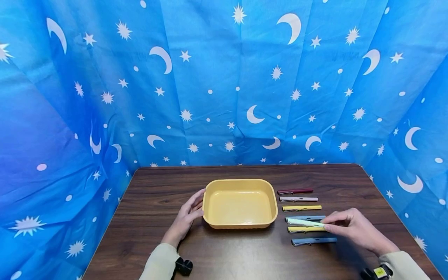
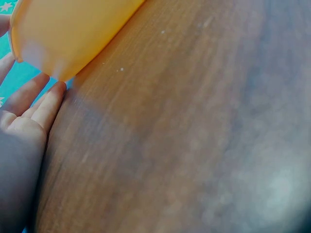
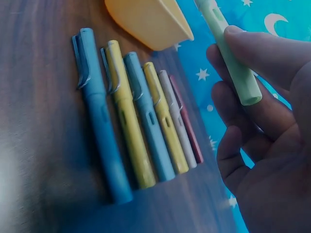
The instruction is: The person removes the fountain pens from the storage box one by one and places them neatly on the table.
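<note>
A yellow rectangular dish (image 1: pixel 240 206) stands in the middle of the table, bare inside. My left hand (image 1: pixel 183 221) touches its left side with fairly straight fingers; in the left wrist view the fingertips meet the wall of the dish. Between thumb and fingers, my right hand (image 1: pixel 357 230) pinches one end of a light green pen (image 1: pixel 305 223), lifted above the row of pens. Below it lie a yellow pen (image 1: pixel 306 230) and a blue-grey pen (image 1: pixel 309 218). Nearest me is a blue pen (image 1: pixel 314 241). Farther back are another yellow pen (image 1: pixel 302 208), a pale pink pen (image 1: pixel 299 199) and a dark red pen (image 1: pixel 295 191).
The dark wooden table (image 1: pixel 147 206) reaches back to a blue curtain (image 1: pixel 224 77) with moons and stars, which also hangs at both sides. All the lying pens are right of the dish, roughly parallel, clips toward the left. A black device (image 1: pixel 183 266) is strapped at the left wrist.
</note>
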A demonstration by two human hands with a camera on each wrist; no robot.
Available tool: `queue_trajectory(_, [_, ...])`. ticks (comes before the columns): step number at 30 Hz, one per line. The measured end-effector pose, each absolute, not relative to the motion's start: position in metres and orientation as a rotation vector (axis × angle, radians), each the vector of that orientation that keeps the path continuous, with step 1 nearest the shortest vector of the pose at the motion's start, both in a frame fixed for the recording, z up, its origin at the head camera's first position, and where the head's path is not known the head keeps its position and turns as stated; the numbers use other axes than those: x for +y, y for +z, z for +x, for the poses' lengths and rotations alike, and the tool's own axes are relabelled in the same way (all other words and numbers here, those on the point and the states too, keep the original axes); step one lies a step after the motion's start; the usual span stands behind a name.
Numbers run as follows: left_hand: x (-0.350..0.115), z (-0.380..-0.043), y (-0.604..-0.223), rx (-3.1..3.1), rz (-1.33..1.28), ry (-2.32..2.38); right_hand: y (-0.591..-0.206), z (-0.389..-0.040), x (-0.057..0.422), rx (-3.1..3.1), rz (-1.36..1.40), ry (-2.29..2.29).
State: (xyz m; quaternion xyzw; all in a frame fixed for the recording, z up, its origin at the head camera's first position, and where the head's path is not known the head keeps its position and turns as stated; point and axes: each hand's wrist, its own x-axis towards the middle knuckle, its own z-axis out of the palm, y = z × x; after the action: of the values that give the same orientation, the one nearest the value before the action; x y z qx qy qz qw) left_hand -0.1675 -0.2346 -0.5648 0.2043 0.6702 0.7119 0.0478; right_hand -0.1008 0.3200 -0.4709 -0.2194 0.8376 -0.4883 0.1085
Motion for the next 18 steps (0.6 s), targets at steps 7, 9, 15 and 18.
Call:
queue_trajectory(7, [-0.235, -0.167, -0.565, 2.072, 0.595, 2.151, -0.482, -0.083, 0.330, 2.450, -0.551, -1.449])
queue_trajectory(9, [-0.235, -0.167, -0.564, 2.080, 0.579, 2.142, -0.484, -0.080, 0.332, 2.453, -0.548, -1.457])
queue_trajectory(15, [-0.236, -0.168, -0.566, 2.075, 0.587, 2.144, -0.490, -0.072, 0.335, 2.420, -0.498, -1.440])
queue_trajectory(18, [-0.236, -0.168, -0.567, 2.060, 0.606, 2.155, -0.492, -0.069, 0.336, 2.373, -0.458, -1.433])
